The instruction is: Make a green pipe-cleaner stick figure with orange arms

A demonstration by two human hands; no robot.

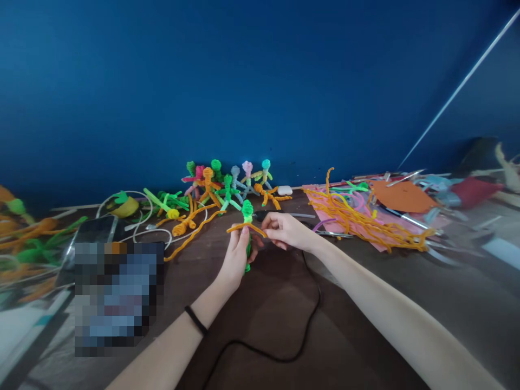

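My left hand [236,250] is closed around a small green pipe-cleaner figure [247,209] with a coiled head, held upright above the table. An orange pipe cleaner [246,226] crosses the figure below its head, its ends sticking out to both sides. At the right end of that piece, my right hand [284,230] is pinched with thumb and forefinger together. Behind the right hand shows part of a dark tool [263,215], perhaps a glue gun, with a pale stick [304,215] in line with it. The hand hides most of it.
Several finished pipe-cleaner figures [208,184] stand against the blue wall. Orange pipe cleaners [357,222] lie on pink paper at right, beside scissors and orange felt [402,196]. A black cord [311,319] crosses the table. Left are a phone-like device [125,298] and white cable [158,232].
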